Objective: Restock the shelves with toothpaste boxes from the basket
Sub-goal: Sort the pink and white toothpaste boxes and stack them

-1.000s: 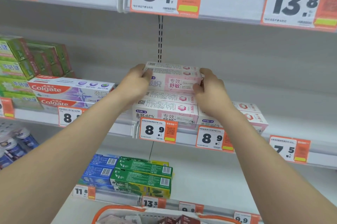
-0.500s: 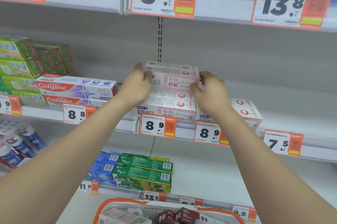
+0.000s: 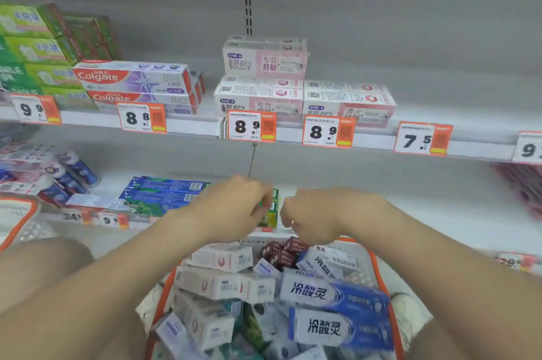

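Observation:
A pink and white toothpaste box (image 3: 265,59) lies on top of a stack of like boxes (image 3: 259,97) on the middle shelf (image 3: 372,141), above an 8.9 price tag. Both hands hang lower, over the far rim of the basket (image 3: 381,274). My left hand (image 3: 234,207) has loosely curled fingers and holds nothing. So does my right hand (image 3: 311,214), a short gap to its right. The orange-rimmed basket holds several toothpaste boxes, white and pink ones (image 3: 223,260) at the left, blue and white ones (image 3: 337,295) at the right, dark red ones (image 3: 281,251) at the back.
Colgate boxes (image 3: 132,78) and green boxes (image 3: 32,45) fill the left of the middle shelf. More pink boxes (image 3: 349,98) sit right of the stack, with bare shelf beyond. The lower shelf holds blue and green boxes (image 3: 164,192) and tubes (image 3: 73,174). A second basket rim (image 3: 17,221) shows left.
Both hands let go of the pink box, left on top of the stack, and dropped to the basket. The view tilted down, showing the basket's contents.

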A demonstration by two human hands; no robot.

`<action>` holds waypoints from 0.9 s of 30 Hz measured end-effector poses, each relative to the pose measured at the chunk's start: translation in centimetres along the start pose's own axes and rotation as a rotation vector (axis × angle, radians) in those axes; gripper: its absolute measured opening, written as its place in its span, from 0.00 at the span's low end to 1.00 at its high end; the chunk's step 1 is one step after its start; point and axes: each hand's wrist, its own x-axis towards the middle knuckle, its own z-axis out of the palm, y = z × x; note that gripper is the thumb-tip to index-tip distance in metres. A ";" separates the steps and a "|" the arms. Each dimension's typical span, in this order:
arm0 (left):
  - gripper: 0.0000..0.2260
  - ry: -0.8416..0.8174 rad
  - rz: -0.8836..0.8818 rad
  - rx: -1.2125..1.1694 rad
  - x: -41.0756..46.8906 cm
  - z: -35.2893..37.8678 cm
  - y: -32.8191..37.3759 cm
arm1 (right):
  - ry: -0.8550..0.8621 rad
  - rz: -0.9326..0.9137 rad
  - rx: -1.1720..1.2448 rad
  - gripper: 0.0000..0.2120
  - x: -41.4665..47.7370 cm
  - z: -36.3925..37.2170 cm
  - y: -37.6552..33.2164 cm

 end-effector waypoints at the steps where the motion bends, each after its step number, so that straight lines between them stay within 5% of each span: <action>1: 0.08 -0.143 -0.005 0.090 -1.0 1.1 -0.1 | -0.056 0.007 -0.053 0.06 -0.2 0.8 -0.8; 5: 0.24 -0.456 -0.044 0.195 -3.6 4.6 -2.0 | -0.146 -0.033 -0.117 0.17 -0.6 3.7 -3.2; 8: 0.45 -0.566 -0.097 0.220 -4.5 7.0 -3.8 | -0.073 -0.068 -0.127 0.03 0.3 6.1 -4.4; 11: 0.55 -0.625 -0.098 0.227 -4.2 8.7 -5.0 | 0.013 -0.130 -0.101 0.30 2.1 8.1 -5.5; 12: 0.56 -0.638 -0.072 0.198 -3.9 8.9 -5.1 | 0.054 -0.141 -0.126 0.32 2.7 8.9 -5.9; 18: 0.48 -0.601 -0.001 0.107 -2.7 8.4 -5.9 | 0.167 -0.155 -0.124 0.19 4.9 12.0 -6.8; 23: 0.27 -0.494 0.010 0.081 -3.1 7.3 -6.2 | 0.222 -0.131 0.062 0.14 4.7 9.7 -6.0; 27: 0.13 -0.338 -0.006 -0.199 -3.4 2.8 -6.5 | 0.347 -0.090 0.370 0.15 2.7 5.7 -3.3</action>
